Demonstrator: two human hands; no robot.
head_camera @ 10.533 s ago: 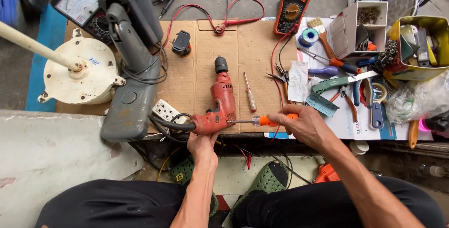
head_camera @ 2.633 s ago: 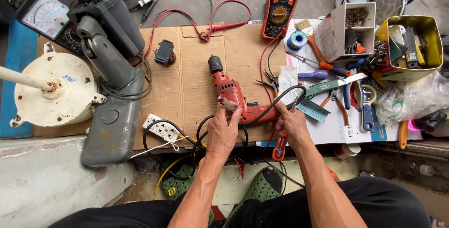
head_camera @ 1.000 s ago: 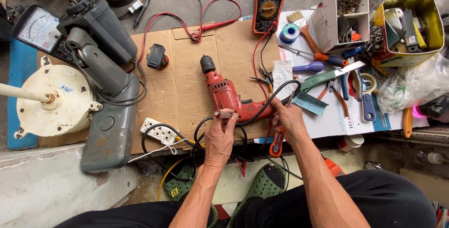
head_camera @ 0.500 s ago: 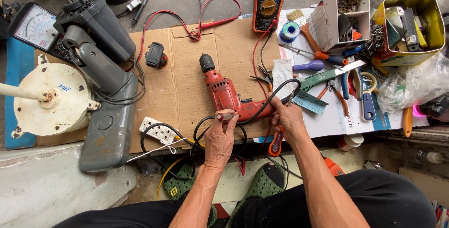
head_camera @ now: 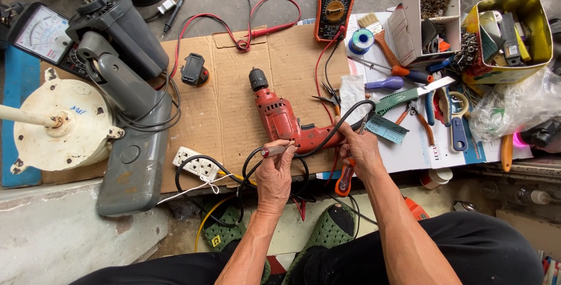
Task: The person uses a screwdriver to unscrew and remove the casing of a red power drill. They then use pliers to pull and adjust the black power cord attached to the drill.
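We've got the red drill (head_camera: 279, 118) lying flat on the cardboard sheet (head_camera: 225, 95), chuck pointing away from us, handle end toward our hands. Left hand (head_camera: 274, 174) is closed around a small pen-like tool (head_camera: 273, 151), tip touching the drill's handle. Right hand (head_camera: 360, 149) is clamped on the black cord (head_camera: 342, 127) right where it enters the handle. Hands apart, one either side of the handle. Cord loops down past the white power strip (head_camera: 196, 163). Orange multimeter (head_camera: 336, 2) sits at the cardboard's far edge, red leads trailing. Loose hand tools and a yellow tin (head_camera: 509, 72) well off to the right.
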